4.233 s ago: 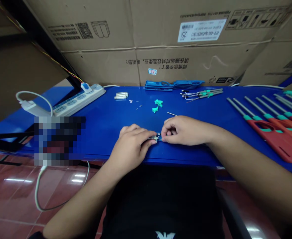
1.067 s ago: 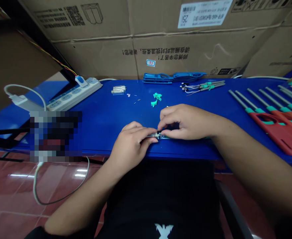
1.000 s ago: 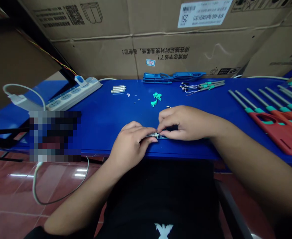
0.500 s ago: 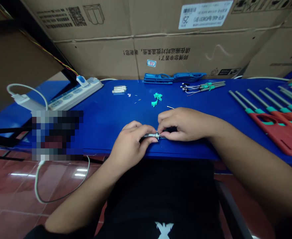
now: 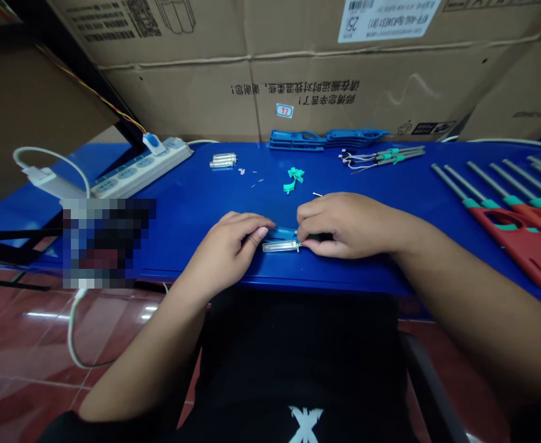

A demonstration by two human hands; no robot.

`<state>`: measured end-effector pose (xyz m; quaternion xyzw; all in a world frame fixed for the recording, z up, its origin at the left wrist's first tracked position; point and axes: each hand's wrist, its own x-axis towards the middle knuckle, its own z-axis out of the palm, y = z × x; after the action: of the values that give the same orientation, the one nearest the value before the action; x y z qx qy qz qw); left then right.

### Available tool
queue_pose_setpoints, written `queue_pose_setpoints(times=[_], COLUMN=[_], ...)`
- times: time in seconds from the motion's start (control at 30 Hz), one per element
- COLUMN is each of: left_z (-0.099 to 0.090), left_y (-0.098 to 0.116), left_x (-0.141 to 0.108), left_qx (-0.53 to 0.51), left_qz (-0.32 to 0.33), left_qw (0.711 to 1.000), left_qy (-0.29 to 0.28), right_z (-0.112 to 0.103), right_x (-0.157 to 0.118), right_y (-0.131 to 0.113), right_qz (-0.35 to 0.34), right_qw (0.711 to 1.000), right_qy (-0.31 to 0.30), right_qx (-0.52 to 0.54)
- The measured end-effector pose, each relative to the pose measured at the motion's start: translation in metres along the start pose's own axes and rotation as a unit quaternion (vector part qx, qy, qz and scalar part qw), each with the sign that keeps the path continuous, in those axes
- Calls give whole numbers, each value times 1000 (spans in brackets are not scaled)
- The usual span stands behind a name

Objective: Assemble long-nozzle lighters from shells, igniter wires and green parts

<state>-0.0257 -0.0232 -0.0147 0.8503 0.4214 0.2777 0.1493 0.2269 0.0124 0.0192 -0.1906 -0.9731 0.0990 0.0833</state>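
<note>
A clear lighter fuel tank (image 5: 280, 246) with a metallic valve end lies level near the front of the table. My right hand (image 5: 344, 224) pinches it at its right, valve end. Just behind the tank is a blue plastic lighter handle shell (image 5: 283, 233), partly covered by both hands. My left hand (image 5: 233, 249) is closed on the shell's left end, thumb against the fingers and apart from the tank. The right fingertips hide the shell's right end, so I cannot tell whether they touch it.
Behind my hands lie green plastic pieces (image 5: 293, 178), more fuel tanks (image 5: 223, 160), metal-tube lighter parts with wires (image 5: 390, 157) and stacked blue shells (image 5: 321, 139). Red-handled lighters (image 5: 505, 227) are at the right. A power strip (image 5: 141, 166) sits left; a cardboard box (image 5: 206, 92) stands behind.
My left hand has let go of the fuel tank and shifted left, closing on the blue shell behind it. My right hand still pinches the tank's valve end.
</note>
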Motion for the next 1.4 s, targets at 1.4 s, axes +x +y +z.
queue_pose_setpoints(times=[1.4], left_z=[0], left_y=[-8], left_x=[9], left_qx=[-18], left_qz=[-19], left_qw=[999], left_qy=[-35], right_z=[3], right_x=[-2], right_y=[8], right_qz=[14], right_qw=[998], right_qy=[63], right_qx=[13])
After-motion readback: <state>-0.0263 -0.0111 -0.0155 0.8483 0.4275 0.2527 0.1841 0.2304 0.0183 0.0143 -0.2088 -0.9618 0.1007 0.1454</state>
